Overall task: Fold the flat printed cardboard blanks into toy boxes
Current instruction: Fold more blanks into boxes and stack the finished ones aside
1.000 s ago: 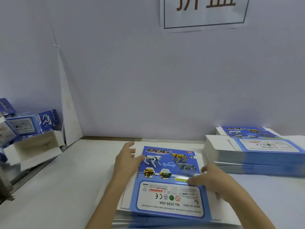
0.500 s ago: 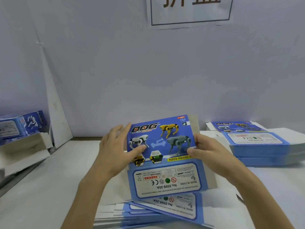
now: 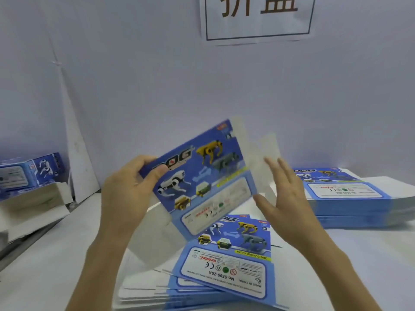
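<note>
A flat blue cardboard blank (image 3: 202, 180) printed with robot dogs is lifted and tilted above the table. My left hand (image 3: 128, 189) grips its left edge, thumb on the printed face. My right hand (image 3: 285, 194) is beside the blank's right white flap (image 3: 262, 158), fingers straight and spread; the picture is blurred there, so contact is unclear. Under the lifted blank lies a pile of more blanks (image 3: 224, 265).
A second, taller stack of blanks (image 3: 350, 198) sits at the right on the white table (image 3: 45, 265). Folded blue boxes (image 3: 29, 171) lie in an open white carton (image 3: 33, 200) at the left. A signed wall stands close behind.
The top blank went from lying on the pile to being raised and tilted, its right side higher. My right hand let go of its edge and opened; my left hand shifted onto the left edge.
</note>
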Available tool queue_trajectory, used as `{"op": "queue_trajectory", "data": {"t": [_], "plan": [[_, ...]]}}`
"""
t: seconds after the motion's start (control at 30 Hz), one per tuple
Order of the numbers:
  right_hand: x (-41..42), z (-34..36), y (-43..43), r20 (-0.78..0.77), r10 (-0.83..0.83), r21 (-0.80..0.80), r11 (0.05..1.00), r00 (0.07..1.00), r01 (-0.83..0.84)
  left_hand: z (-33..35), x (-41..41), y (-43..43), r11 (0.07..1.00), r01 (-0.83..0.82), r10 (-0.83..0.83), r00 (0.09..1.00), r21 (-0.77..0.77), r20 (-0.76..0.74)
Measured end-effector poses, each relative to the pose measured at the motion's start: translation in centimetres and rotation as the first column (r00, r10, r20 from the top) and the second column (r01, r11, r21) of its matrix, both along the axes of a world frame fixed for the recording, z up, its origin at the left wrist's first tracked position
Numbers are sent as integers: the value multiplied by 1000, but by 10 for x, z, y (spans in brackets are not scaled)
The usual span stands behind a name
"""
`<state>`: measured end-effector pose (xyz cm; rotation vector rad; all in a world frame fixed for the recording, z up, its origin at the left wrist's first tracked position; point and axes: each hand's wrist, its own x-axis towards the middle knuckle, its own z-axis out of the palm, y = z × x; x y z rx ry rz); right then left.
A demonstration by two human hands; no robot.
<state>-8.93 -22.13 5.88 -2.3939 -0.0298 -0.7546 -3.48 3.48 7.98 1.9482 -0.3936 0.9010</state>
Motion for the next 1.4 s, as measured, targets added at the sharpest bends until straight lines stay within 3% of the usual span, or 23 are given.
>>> {"op": "queue_trajectory", "data": {"t": [0.1,0.2,0.27,0.37,0.47,0.53,0.6,0.7,0.87,1.1,1.2,1.33,1.4], "plan": [[1,-1,5,-30,-69,226,971,997,74,1,3,3,968,38,-41,999,-249,-6],[1,4,5,-118,62,516,856,991,8,0,8,3,872,126,-186,979,-473,-82],[0,8,6,-92,158,679,732,983,-54,-2,9,-3,840,173,-282,949,-515,-141],[-1,10,6,-5,239,799,585,971,-140,-4,7,-13,825,289,-457,847,-485,-272],[-1,12,1,30,177,816,564,984,-127,-12,6,-20,870,428,-494,752,-246,-438],[-1,12,-4,40,158,853,509,987,-116,-18,5,-25,910,405,-397,782,-93,-481],[0,12,-6,52,183,882,453,982,-131,-18,3,-31,924,365,-373,798,-114,-472],[0,10,-3,65,129,839,530,990,-124,-21,1,-41,902,396,-428,766,-172,-480],[-2,11,0,173,54,816,551,983,-174,-26,-4,-54,892,430,-443,772,-139,-455],[-1,11,9,173,115,752,626,978,-206,-21,-9,-62,846,499,-528,736,-188,-423],[0,11,16,148,210,761,599,966,-247,-22,-12,-66,825,539,-553,706,-171,-442],[-1,9,20,138,446,820,449,884,-354,-24,-12,-67,842,540,-469,740,9,-482],[-3,10,18,152,470,803,455,870,-386,-22,-9,-63,857,485,-509,742,-175,-436]]}}
